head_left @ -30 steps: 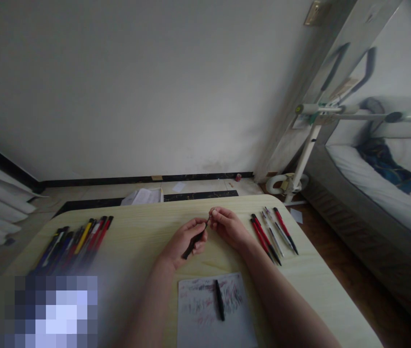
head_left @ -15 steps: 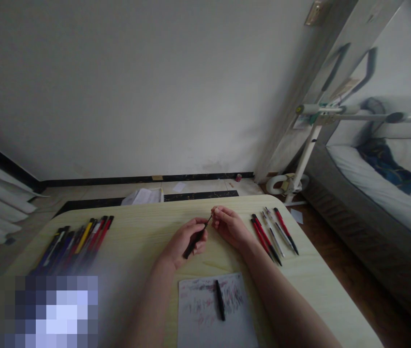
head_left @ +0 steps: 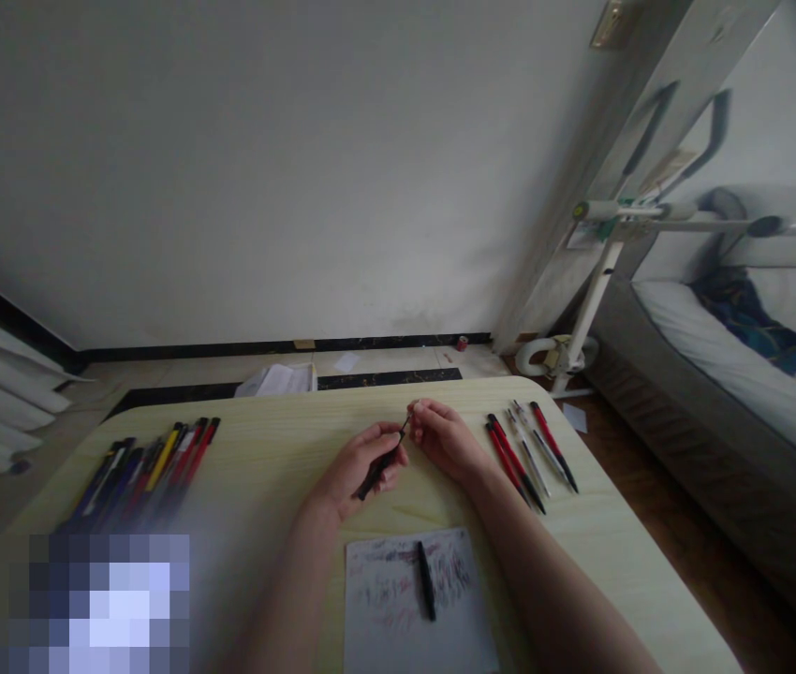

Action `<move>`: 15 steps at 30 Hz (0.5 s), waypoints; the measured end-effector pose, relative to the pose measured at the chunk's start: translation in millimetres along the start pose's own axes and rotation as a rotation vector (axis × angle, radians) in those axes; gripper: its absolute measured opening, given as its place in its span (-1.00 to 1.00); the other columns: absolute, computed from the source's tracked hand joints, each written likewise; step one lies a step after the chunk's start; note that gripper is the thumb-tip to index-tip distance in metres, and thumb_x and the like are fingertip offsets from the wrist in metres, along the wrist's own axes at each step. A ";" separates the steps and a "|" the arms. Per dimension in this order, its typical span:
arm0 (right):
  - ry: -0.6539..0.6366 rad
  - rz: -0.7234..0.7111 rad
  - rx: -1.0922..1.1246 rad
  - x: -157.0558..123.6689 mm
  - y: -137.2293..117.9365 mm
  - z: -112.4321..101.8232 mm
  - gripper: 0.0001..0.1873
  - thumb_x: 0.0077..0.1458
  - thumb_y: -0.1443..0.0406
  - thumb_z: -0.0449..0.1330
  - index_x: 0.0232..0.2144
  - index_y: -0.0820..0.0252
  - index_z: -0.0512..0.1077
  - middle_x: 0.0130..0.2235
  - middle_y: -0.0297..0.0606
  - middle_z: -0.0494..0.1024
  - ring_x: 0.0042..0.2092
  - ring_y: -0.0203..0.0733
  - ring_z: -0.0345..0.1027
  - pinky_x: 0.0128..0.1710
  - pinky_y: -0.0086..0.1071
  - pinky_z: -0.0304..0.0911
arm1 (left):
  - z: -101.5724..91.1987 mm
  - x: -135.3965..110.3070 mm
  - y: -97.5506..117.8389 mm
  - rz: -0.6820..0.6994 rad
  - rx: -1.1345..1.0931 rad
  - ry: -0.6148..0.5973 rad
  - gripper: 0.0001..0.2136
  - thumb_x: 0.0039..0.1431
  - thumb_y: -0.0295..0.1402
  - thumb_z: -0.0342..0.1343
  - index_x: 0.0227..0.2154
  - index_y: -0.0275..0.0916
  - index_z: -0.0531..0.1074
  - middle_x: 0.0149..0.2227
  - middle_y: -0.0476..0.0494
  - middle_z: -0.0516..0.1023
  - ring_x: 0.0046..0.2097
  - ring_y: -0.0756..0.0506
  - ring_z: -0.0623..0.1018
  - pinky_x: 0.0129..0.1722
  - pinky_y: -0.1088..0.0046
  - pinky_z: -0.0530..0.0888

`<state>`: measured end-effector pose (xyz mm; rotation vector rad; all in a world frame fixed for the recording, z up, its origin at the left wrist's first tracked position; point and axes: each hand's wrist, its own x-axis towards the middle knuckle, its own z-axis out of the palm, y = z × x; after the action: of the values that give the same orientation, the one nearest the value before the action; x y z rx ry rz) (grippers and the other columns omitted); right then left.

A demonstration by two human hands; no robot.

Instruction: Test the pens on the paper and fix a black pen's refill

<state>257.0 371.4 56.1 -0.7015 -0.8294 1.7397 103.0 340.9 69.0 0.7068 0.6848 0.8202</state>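
Note:
My left hand point(head_left: 362, 468) is closed around a dark pen barrel point(head_left: 379, 470), tilted with its thin end up to the right. At that end the fingers of my right hand point(head_left: 444, 431) are pinched together; what lies between them is too small to make out. Below my hands a sheet of paper point(head_left: 384, 646), covered with black and red scribbles, lies on the table. A black pen part point(head_left: 427, 580), perhaps a cap or barrel, rests on this sheet.
On the light wooden table point(head_left: 264, 440), a row of several pens point(head_left: 159, 463) lies at the left. Several red and clear pens point(head_left: 517, 463) lie right of my right hand. Behind the table stand a box with papers point(head_left: 278, 381) and the wall; a sofa point(head_left: 685, 374) is at right.
Almost nothing differs. The fingers of my left hand have shifted slightly on the pen barrel, and my right hand stays pinched at its thin end.

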 end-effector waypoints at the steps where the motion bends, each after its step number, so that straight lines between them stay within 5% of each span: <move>1: -0.004 -0.001 0.003 0.1 0.1 -0.3 -0.89 -0.12 0.27 0.24 -0.49 0.20 0.41 -0.45 -0.40 0.37 -0.54 -0.45 0.12 -0.52 -0.48 0.08 | 0.1 -0.2 0.2 0.005 0.007 -0.002 -0.82 0.04 -0.30 0.05 -0.29 -0.24 0.27 -0.50 -0.03 0.39 -0.64 0.14 0.26 -0.69 0.64 0.10; 15: -0.033 0.003 0.022 1.1 1.4 -1.9 -0.92 -0.09 0.31 0.22 -0.49 0.22 0.40 -0.46 -0.40 0.35 -0.53 -0.47 0.14 -0.51 -0.51 0.07 | -1.4 1.0 -0.1 0.013 -0.023 0.028 -0.85 0.05 -0.31 0.04 -0.34 -0.23 0.24 -0.56 0.05 0.33 -0.67 0.16 0.22 -0.70 0.66 0.09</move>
<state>257.3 372.5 53.8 -0.6608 -0.8307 1.7649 102.5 342.0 67.9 0.6807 0.6952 0.8499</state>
